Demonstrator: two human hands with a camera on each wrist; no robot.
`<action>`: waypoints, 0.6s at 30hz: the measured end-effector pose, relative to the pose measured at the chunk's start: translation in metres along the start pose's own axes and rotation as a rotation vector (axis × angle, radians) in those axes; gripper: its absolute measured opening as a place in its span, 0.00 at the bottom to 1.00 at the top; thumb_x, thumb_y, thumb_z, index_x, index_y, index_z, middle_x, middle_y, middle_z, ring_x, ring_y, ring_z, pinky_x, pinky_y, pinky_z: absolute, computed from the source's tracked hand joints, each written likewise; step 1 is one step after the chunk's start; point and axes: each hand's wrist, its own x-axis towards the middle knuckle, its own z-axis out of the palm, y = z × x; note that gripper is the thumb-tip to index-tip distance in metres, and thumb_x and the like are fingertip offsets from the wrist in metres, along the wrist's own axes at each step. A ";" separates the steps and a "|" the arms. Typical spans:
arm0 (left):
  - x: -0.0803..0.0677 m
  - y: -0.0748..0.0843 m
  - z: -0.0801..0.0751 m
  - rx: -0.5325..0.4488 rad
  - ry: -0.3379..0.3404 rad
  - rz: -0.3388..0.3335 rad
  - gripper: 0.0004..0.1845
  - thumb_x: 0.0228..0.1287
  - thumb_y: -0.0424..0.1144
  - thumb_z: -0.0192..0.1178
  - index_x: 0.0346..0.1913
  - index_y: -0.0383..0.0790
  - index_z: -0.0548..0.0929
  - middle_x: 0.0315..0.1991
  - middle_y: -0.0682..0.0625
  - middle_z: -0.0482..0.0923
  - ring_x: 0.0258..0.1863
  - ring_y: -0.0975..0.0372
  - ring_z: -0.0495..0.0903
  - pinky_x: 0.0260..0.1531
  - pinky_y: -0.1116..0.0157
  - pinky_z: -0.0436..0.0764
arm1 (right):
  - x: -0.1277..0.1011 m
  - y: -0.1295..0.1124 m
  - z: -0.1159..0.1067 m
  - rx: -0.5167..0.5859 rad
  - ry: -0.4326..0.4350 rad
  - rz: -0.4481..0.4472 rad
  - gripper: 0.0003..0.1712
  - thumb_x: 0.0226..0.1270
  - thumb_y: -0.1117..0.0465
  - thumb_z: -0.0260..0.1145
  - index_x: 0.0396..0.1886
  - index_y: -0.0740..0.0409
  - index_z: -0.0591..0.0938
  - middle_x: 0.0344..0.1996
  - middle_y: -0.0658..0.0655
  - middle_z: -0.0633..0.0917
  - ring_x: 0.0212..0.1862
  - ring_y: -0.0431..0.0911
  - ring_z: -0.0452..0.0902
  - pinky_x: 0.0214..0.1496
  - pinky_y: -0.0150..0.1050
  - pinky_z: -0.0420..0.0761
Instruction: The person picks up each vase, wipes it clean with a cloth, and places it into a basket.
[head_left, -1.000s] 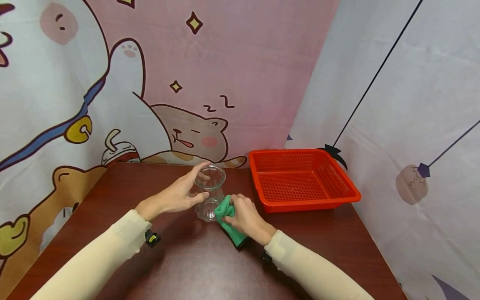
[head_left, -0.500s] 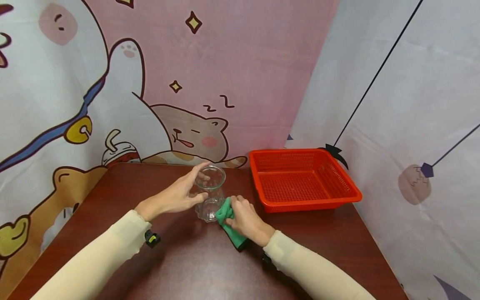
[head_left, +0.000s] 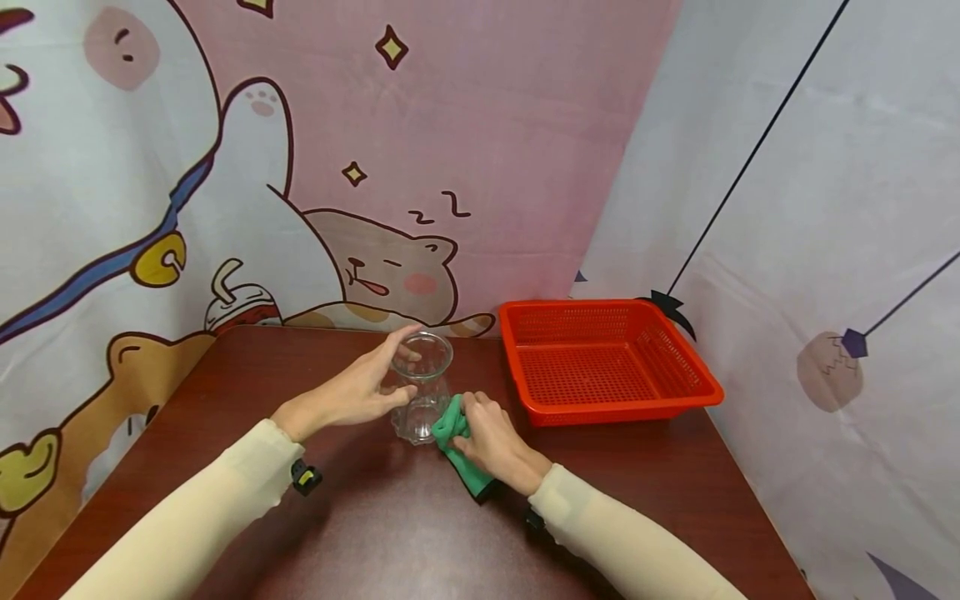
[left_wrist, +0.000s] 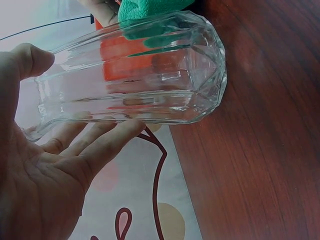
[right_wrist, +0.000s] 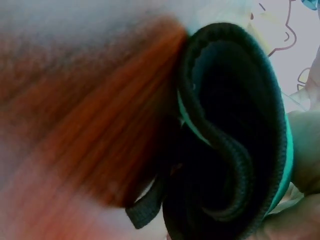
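Green cloth (head_left: 454, 435) bunched in right hand (head_left: 491, 440), fingers (head_left: 471, 406) curled tight round it, pressing its front fold against lower right side of the faceted glass jar (head_left: 422, 386). Contact is low on the jar, near its base, on the side facing the orange basket (head_left: 604, 360). In the right wrist view the cloth (right_wrist: 235, 145) fills the frame as a dark rolled wad with a teal edge, a small loop tag hanging below; that view is blurred, fingers barely shown.

Left hand (head_left: 358, 387) on the opposite side of the jar: thumb at the front wall below the rim, fingers (head_left: 405, 334) reaching over the rim's far edge, curved round the upper part, so it holds the jar steady. Left wrist view shows the jar (left_wrist: 135, 75) between thumb and nearly straight fingers (left_wrist: 107, 142), palm open behind it, cloth (left_wrist: 150, 10) seen beyond the glass.

Jar stands upright on the bench (head_left: 390, 533), long axis vertical, mouth up, empty. It sits directly between the two hands, left hand high on it, right hand low. Relative to the jar: cloth touching on its right, basket well apart further right and slightly behind, patterned backdrop behind it.
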 end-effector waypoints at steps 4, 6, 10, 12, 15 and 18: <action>-0.001 -0.001 0.000 -0.001 -0.009 -0.006 0.50 0.72 0.39 0.65 0.82 0.67 0.43 0.65 0.41 0.72 0.65 0.49 0.75 0.44 0.61 0.85 | -0.001 0.000 0.000 0.012 0.004 0.004 0.22 0.54 0.59 0.82 0.41 0.56 0.77 0.33 0.51 0.77 0.36 0.49 0.81 0.35 0.42 0.83; -0.001 -0.001 0.000 0.006 -0.009 -0.006 0.50 0.72 0.40 0.65 0.82 0.67 0.42 0.65 0.41 0.72 0.65 0.49 0.75 0.44 0.61 0.85 | -0.001 0.000 0.000 0.020 0.005 0.006 0.22 0.55 0.58 0.82 0.41 0.55 0.77 0.33 0.51 0.77 0.36 0.48 0.81 0.35 0.42 0.83; -0.002 0.000 -0.001 0.010 -0.008 -0.003 0.50 0.72 0.39 0.65 0.83 0.66 0.42 0.65 0.40 0.73 0.65 0.50 0.75 0.44 0.61 0.85 | 0.000 0.001 0.001 0.027 0.018 0.006 0.22 0.55 0.58 0.82 0.40 0.54 0.77 0.33 0.50 0.77 0.36 0.47 0.81 0.36 0.41 0.83; -0.002 0.001 -0.002 0.009 -0.008 -0.002 0.50 0.72 0.39 0.65 0.83 0.66 0.42 0.65 0.40 0.73 0.65 0.50 0.75 0.44 0.61 0.85 | 0.000 0.001 0.001 0.028 0.030 0.002 0.21 0.55 0.58 0.82 0.39 0.53 0.77 0.33 0.49 0.77 0.35 0.47 0.81 0.36 0.42 0.83; -0.002 0.000 -0.002 0.010 -0.007 0.002 0.50 0.72 0.39 0.65 0.83 0.65 0.42 0.65 0.40 0.72 0.65 0.50 0.75 0.44 0.61 0.85 | 0.000 0.001 0.001 0.036 0.045 -0.002 0.21 0.54 0.58 0.82 0.39 0.54 0.77 0.33 0.49 0.77 0.35 0.47 0.81 0.36 0.41 0.83; -0.002 -0.001 -0.001 0.011 -0.004 0.005 0.51 0.72 0.39 0.65 0.83 0.65 0.42 0.65 0.41 0.72 0.65 0.50 0.75 0.43 0.61 0.85 | 0.000 0.001 0.000 0.048 0.059 -0.009 0.21 0.54 0.59 0.82 0.39 0.54 0.77 0.33 0.49 0.77 0.35 0.45 0.80 0.36 0.40 0.82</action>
